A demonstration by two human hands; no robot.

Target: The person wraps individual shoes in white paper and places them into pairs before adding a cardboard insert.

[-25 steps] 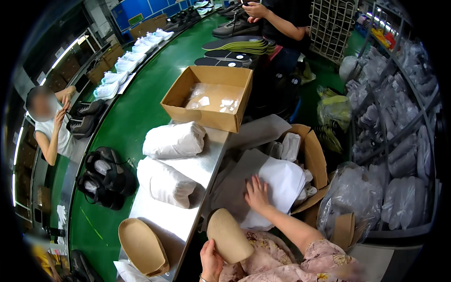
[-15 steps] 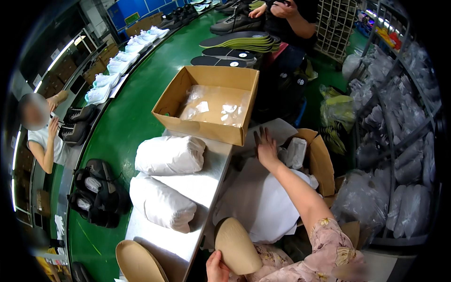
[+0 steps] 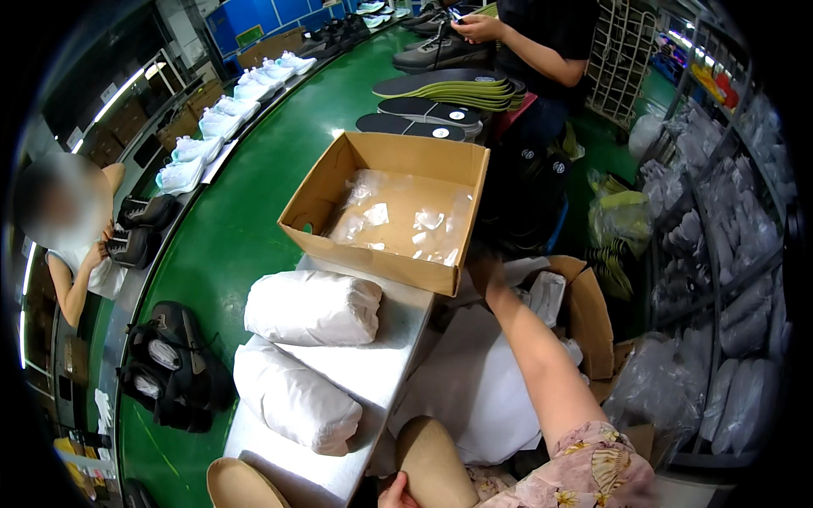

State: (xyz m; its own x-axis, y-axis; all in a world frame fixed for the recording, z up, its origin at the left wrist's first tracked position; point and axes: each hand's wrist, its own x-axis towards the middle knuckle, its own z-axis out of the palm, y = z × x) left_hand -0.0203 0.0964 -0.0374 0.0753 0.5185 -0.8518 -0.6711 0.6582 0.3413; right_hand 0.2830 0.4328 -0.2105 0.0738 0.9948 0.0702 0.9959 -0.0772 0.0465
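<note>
My left hand point(image 3: 396, 494) is at the lower edge, its fingers closed on the side of a tan, curved cardboard shell point(image 3: 434, 466). A similar tan shell point(image 3: 241, 487) rests on the metal table to its left. My right hand point(image 3: 486, 269) reaches past the near right corner of the open carton point(image 3: 373, 256), over white paper sheets point(image 3: 474, 364). Shadow and motion smear its fingers, so its grip is unclear. Two white paper-wrapped bundles point(image 3: 313, 306) point(image 3: 296, 396) lie side by side on the metal table point(image 3: 394, 317).
A torn carton point(image 3: 589, 317) with white wads stands right of the paper. Farther right, a rack point(image 3: 720, 279) holds plastic-wrapped pieces. Dark shoes point(image 3: 178, 364) and stacked insoles point(image 3: 453, 89) lie on the green surface point(image 3: 254, 190). Two other people work nearby.
My right hand has moved slightly farther in beside the carton; its spread fingers are now blurred. The left hand keeps the tan shell. The whole view has shifted a little.
</note>
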